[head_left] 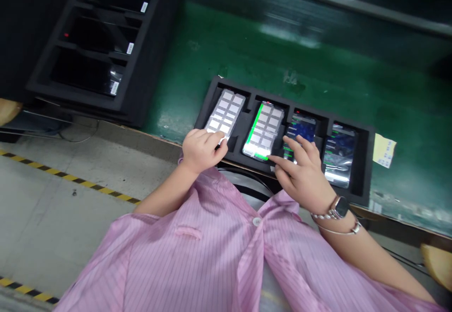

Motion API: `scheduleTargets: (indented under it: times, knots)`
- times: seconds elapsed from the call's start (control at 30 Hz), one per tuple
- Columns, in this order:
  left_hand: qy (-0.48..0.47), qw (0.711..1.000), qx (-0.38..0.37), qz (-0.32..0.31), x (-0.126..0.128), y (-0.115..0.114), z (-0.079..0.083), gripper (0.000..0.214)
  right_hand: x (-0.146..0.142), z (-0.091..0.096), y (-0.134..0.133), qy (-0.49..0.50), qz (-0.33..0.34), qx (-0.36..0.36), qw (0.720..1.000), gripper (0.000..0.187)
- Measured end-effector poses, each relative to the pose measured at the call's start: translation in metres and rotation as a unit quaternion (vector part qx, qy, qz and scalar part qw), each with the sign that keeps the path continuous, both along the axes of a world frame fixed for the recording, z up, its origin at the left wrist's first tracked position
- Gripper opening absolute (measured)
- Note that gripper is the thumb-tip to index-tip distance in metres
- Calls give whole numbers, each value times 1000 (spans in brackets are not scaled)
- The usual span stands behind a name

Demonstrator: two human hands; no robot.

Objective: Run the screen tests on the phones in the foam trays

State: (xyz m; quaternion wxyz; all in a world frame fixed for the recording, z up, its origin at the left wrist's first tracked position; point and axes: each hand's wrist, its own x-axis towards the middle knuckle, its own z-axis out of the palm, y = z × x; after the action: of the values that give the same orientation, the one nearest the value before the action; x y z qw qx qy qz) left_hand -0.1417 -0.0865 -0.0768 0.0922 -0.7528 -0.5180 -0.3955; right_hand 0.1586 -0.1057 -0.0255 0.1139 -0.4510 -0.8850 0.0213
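Green, worn and a little scuffed, the surface (229, 43) runs across our view, with a pale floor (116, 156) and its striped tape (67, 175) below on the left. Close to our body, at the near edge, lies a black foam tray (366, 166) with four phones, one in each compartment, all with lit screens.

By what the screens show, we judge the work to be partway through. Leftmost, the first phone (226, 111) displays a grid of pale blocks, and we make out no green on it. Next to it, the second phone (266, 123) shows a similar grid with green along its left side and on part of its lower end; its other blocks look pale, so that screen seems only partly done. Both the third phone (303, 126) and the fourth phone (341, 147) show dark screens with green lines too small for us to read; whether those are finished, we cannot say.

Our left hand (201, 149) is curled at the first phone's lower end; we cannot tell whether its grip closes on anything. Our right hand (300, 173) has its grip released, fingers spread, index fingertip at the second phone's lower corner.

Farther left, another tray (127, 77) holds dark phones (86, 71), none with a lit display.
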Motion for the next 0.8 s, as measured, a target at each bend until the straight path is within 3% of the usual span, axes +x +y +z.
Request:
scheduleTargets:
  times: [0.4, 0.8]
  knots:
    - [-7, 1000, 2, -3, 0, 0, 0, 14, 0, -4, 40, -30, -63, -12, 998, 35]
    - [8, 1000, 14, 6, 1, 1, 2, 14, -11, 5, 90, -102, -134, -34, 985, 43]
